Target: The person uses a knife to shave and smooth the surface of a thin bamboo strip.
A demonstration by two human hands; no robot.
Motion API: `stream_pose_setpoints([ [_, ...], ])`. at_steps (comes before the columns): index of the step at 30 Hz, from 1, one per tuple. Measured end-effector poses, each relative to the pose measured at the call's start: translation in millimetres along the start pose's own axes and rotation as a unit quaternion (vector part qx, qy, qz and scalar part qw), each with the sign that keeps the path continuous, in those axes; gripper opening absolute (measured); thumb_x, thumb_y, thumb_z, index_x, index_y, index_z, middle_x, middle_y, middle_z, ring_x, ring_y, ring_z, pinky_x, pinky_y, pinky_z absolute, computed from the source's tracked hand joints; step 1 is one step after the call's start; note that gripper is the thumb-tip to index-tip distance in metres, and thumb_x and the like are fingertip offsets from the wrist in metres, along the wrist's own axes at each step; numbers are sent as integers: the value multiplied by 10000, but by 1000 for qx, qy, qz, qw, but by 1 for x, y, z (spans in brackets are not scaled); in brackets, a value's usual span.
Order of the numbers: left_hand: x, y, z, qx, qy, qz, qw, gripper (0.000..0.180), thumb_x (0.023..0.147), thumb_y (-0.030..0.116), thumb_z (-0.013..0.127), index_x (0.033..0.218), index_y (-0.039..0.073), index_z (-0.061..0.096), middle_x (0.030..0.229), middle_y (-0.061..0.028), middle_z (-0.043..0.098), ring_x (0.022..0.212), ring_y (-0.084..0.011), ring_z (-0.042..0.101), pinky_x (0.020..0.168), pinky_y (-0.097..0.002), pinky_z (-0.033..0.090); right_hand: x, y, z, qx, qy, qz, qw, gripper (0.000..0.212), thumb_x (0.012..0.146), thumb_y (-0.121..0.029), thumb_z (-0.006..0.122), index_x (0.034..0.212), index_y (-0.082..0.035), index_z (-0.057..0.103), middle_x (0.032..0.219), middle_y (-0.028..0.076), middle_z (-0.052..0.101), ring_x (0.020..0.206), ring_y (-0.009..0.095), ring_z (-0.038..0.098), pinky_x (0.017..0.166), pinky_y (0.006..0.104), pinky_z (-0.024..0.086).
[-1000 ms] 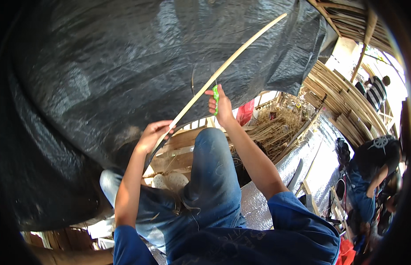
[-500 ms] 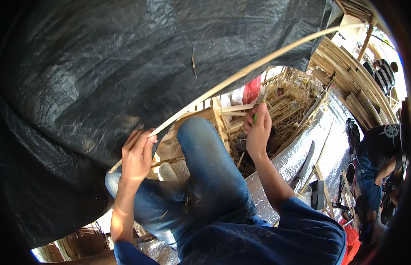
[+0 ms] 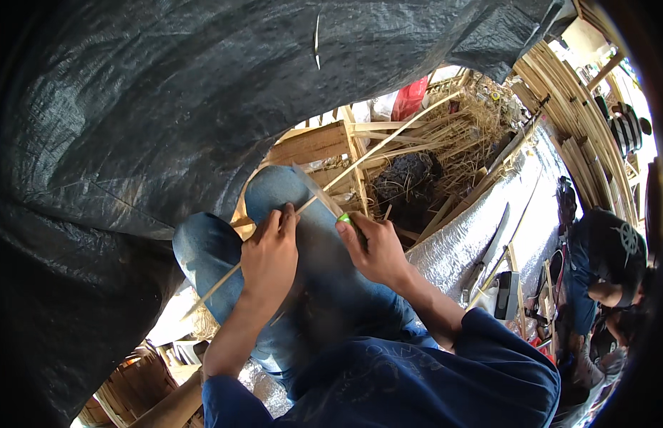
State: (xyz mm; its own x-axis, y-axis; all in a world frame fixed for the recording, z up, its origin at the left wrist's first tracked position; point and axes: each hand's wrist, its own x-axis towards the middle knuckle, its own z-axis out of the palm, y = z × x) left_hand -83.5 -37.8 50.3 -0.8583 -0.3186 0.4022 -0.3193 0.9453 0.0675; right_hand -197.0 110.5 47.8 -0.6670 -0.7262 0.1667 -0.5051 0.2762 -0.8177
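Observation:
A long, thin pale strip (image 3: pixel 388 143), bamboo by its look, slants across my lap from lower left to upper right. My left hand (image 3: pixel 271 257) grips it above my thighs, fingers closed round it, and its lower end sticks out past my left knee. In my right hand (image 3: pixel 376 250) is a knife (image 3: pixel 333 207) with a bright green handle, the thumb lying along it. The blade points up and left and crosses the strip just beyond my left fingers. Whether the edge bites into the strip, I cannot tell.
Black plastic sheeting (image 3: pixel 175 93) covers the left and top. Ahead stand a wooden frame (image 3: pixel 310 145) and loose straw (image 3: pixel 481 107). On silver foil (image 3: pixel 453 260) to my right lies a long blade (image 3: pixel 497 235). Bamboo slats (image 3: pixel 581 107) are stacked beyond; another person (image 3: pixel 602 250) sits far right.
Both hands have come together over my lap. The knife has swung in from the right to cross the strip. The strip now lies lower, its far end over the straw.

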Motion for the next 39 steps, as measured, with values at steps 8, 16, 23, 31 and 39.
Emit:
stream_pose_setpoints([
  [8, -1, -2, 9, -52, 6, -34, 998, 176, 880, 135, 578, 1021, 42, 628, 825, -24, 558, 654, -160, 637, 531, -250, 507, 10, 14, 13, -34, -92, -20, 995, 268, 908, -207, 575, 741, 0, 545, 517, 178, 478, 458, 358, 520, 436, 383, 397],
  [16, 6, -4, 13, -45, -8, -13, 999, 188, 863, 102, 570, 1020, 15, 625, 829, -40, 532, 669, -148, 612, 559, -238, 496, 37, 53, 18, -88, -18, -73, 993, 293, 899, -259, 581, 718, -32, 546, 483, 142, 520, 418, 326, 548, 425, 410, 435],
  [23, 23, 6, 15, 27, -61, 11, 998, 321, 813, 70, 578, 1122, -18, 591, 836, -26, 502, 689, -126, 587, 566, -216, 491, 115, 121, -14, -204, 117, 30, 972, 377, 932, -322, 510, 719, -18, 569, 527, 173, 527, 467, 346, 526, 450, 431, 420],
  [31, 9, -7, 7, -106, -24, -74, 991, 174, 872, 68, 580, 1035, 30, 627, 780, -74, 592, 652, -253, 636, 541, -327, 501, 124, 249, -114, -304, 229, 213, 900, 450, 950, -356, 434, 734, -5, 615, 606, 223, 588, 598, 363, 629, 537, 465, 475],
  [39, 17, -2, 13, -161, 1, -65, 985, 192, 878, 68, 560, 1055, 13, 607, 797, -64, 572, 597, -221, 622, 504, -291, 502, 58, 137, -51, 278, 199, 254, 905, 486, 951, -507, 413, 698, -111, 538, 480, -74, 339, 354, 47, 286, 301, 222, 202],
])
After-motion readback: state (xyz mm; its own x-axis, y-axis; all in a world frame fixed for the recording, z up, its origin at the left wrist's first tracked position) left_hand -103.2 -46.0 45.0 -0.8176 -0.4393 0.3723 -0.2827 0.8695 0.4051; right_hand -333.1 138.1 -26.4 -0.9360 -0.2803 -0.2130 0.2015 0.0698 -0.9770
